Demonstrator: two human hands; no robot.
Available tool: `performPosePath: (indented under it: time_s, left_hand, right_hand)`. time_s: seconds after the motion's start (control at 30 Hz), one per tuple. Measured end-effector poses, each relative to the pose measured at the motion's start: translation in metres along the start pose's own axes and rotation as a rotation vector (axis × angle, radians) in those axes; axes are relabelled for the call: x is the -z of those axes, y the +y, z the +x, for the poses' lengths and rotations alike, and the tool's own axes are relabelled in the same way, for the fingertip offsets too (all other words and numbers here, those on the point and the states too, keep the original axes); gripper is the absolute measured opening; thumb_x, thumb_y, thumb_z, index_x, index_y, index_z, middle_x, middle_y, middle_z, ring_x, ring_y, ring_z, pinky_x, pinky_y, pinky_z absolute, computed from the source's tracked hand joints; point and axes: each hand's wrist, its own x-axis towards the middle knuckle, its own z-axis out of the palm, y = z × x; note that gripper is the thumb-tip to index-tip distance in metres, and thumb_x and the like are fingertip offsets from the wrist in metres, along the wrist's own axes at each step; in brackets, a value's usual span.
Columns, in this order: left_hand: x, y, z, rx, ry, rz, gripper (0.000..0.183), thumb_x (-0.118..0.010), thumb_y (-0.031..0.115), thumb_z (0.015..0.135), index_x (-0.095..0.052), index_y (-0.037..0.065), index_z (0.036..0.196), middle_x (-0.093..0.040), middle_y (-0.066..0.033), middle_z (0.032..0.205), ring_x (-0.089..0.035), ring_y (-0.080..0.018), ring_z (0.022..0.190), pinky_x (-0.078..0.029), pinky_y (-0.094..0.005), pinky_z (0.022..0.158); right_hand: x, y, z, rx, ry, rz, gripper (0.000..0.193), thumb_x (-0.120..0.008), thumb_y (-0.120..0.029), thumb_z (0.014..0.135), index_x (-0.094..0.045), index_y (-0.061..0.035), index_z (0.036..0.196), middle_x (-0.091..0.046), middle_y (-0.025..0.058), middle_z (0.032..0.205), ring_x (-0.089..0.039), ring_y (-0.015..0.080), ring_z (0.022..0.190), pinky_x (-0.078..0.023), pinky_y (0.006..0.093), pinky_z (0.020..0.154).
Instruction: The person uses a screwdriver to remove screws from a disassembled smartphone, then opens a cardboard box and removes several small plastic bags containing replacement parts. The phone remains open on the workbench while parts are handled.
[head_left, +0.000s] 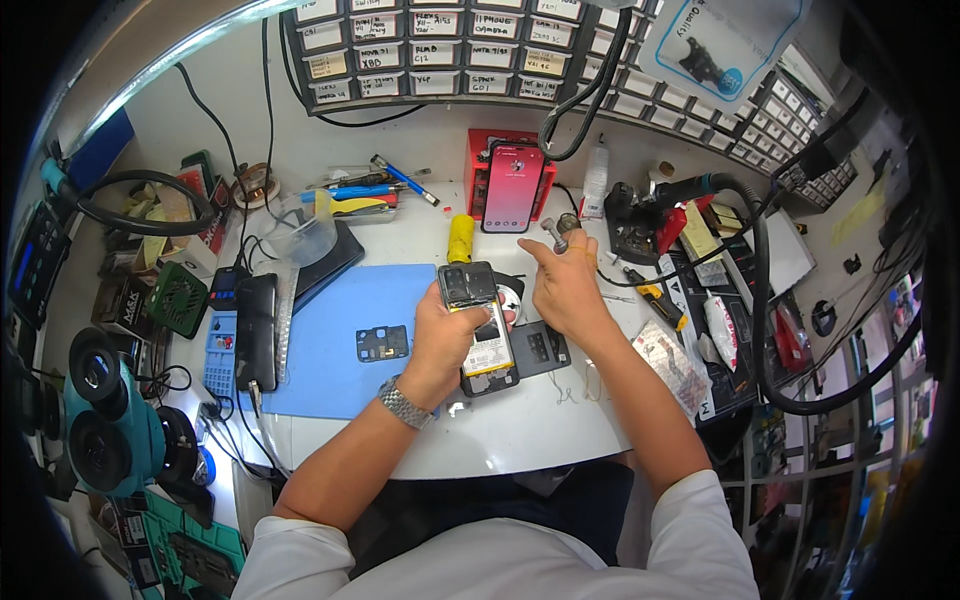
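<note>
My left hand [445,330] grips an opened smartphone [483,370] with its back off. The yellow-edged battery [490,350] shows, and my thumb lies across the phone's upper part. My right hand [570,280] is raised to the right of it, fingers bent, index finger pointing left. A small greyish metal-looking piece [553,233] sticks out at its fingertips; its kind is unclear. Left of the phone, a dark phone inner cover [382,343] lies on the blue mat [320,310]. A dark flat panel [541,347] rests beside the phone's right edge.
A lit phone [512,190] leans on a red holder at the back, near a yellow cylinder [460,238]. Pens and tools [365,195] lie back left. A dark phone [257,330] with a cable lies left. A yellow-black tool [657,300] and a foil sheet [665,365] lie right.
</note>
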Motion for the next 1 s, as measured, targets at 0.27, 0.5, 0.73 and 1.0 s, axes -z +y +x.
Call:
performPosePath:
  time_s: [0.27,0.5,0.73,1.0]
  left_hand:
    - [0.001,0.008,-0.002,-0.016,0.022,-0.018,0.051,-0.056,-0.016,0.09,-0.047,-0.007,0.139,-0.073,-0.026,0.123,-0.081,-0.0349,0.102,-0.071,-0.0469,0.09]
    - [0.002,0.006,-0.001,-0.006,0.01,-0.053,0.05,-0.056,-0.016,0.09,-0.047,-0.007,0.138,-0.072,-0.026,0.123,-0.081,-0.0363,0.103,-0.071,-0.0476,0.091]
    - [0.0,0.005,-0.003,0.021,0.02,-0.049,0.047,-0.056,-0.017,0.09,-0.048,-0.006,0.135,-0.072,-0.0253,0.121,-0.081,-0.0369,0.102,-0.072,-0.0474,0.087]
    - [-0.001,0.009,-0.002,0.042,0.037,-0.043,0.046,-0.056,-0.017,0.09,-0.047,-0.006,0.134,-0.071,-0.0244,0.12,-0.081,-0.0364,0.1,-0.072,-0.0475,0.086]
  right_hand:
    - [-0.016,0.003,0.026,-0.07,-0.108,-0.065,0.045,-0.062,-0.022,0.096,-0.078,-0.0144,0.137,-0.051,0.0315,0.126,-0.048,0.0499,0.122,-0.041,0.0583,0.109]
    - [-0.027,0.005,0.025,-0.071,-0.092,-0.11,0.046,-0.062,-0.021,0.096,-0.077,-0.0131,0.138,-0.051,0.0306,0.125,-0.048,0.0485,0.122,-0.04,0.0582,0.11]
    - [-0.021,-0.004,0.031,0.023,-0.14,-0.054,0.046,-0.061,-0.02,0.097,-0.077,-0.0144,0.139,-0.052,0.0299,0.124,-0.049,0.0464,0.118,-0.042,0.0566,0.106]
    - [-0.033,-0.009,0.041,0.076,-0.181,-0.091,0.05,-0.06,-0.02,0.097,-0.073,-0.0158,0.145,-0.052,0.0269,0.122,-0.049,0.0442,0.118,-0.043,0.0556,0.106]
